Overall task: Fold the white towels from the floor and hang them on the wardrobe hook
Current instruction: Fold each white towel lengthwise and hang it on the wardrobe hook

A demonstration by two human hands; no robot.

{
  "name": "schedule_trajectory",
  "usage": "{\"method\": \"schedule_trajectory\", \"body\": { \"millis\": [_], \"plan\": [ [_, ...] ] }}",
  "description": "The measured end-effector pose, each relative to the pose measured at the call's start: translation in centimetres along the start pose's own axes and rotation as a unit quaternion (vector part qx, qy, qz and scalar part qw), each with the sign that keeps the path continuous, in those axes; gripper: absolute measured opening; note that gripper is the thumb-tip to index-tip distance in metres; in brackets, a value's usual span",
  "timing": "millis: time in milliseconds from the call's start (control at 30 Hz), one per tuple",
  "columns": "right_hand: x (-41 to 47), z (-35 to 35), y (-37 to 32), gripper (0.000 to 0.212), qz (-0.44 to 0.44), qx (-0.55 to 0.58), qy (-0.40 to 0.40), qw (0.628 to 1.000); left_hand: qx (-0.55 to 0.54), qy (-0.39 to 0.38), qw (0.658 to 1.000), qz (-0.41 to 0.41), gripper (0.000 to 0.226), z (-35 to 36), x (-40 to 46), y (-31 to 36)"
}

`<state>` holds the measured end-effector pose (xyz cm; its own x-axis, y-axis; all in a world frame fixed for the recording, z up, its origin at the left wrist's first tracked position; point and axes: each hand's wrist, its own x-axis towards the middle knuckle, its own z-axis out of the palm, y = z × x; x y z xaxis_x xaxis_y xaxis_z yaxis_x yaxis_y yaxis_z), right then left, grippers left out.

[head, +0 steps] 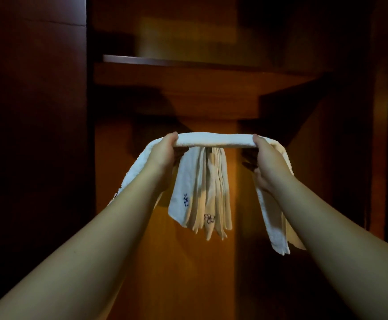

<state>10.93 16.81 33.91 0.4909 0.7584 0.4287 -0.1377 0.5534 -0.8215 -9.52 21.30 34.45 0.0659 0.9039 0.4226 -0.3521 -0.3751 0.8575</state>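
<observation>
Left hand (165, 151) and right hand (267, 158), fingers curled, grip a folded white towel (213, 140) stretched level between them, directly above the hanging towels (202, 195), presumably to drape it over the same unseen hook.

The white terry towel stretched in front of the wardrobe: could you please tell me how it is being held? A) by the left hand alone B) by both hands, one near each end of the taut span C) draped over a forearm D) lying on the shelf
B: the left hand and right hand each grip the white terry towel, which spans between them.
</observation>
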Motion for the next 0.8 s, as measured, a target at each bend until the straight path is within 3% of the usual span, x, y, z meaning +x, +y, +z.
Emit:
{"method": "schedule_trajectory", "body": {
  "millis": [200,367,500,633,800],
  "plan": [
    [7.1,1.7,0.9,0.038,-0.013,-0.059,-0.022,0.998,0.010,-0.046,0.999,0.011,0.042,-0.3,6.9,0.0],
    [14.9,3.5,3.2,0.052,-0.028,-0.089,-0.046,0.995,0.045,-0.019,0.999,0.019,0.047,0.0,13.2,-0.7],
    [21.5,4.7,5.0,0.052,-0.029,-0.097,-0.081,0.992,0.060,-0.034,0.997,0.036,0.060,0.4,18.0,-1.4],
    [26.4,4.9,7.6,0.090,-0.003,-0.082,-0.138,0.987,0.092,-0.072,0.991,0.061,0.077,0.7,21.8,-3.4],
    [29.8,4.7,11.3,0.095,0.026,-0.044,-0.185,0.981,0.110,-0.072,0.990,0.043,0.092,0.4,25.0,-6.1]
  ]
}}
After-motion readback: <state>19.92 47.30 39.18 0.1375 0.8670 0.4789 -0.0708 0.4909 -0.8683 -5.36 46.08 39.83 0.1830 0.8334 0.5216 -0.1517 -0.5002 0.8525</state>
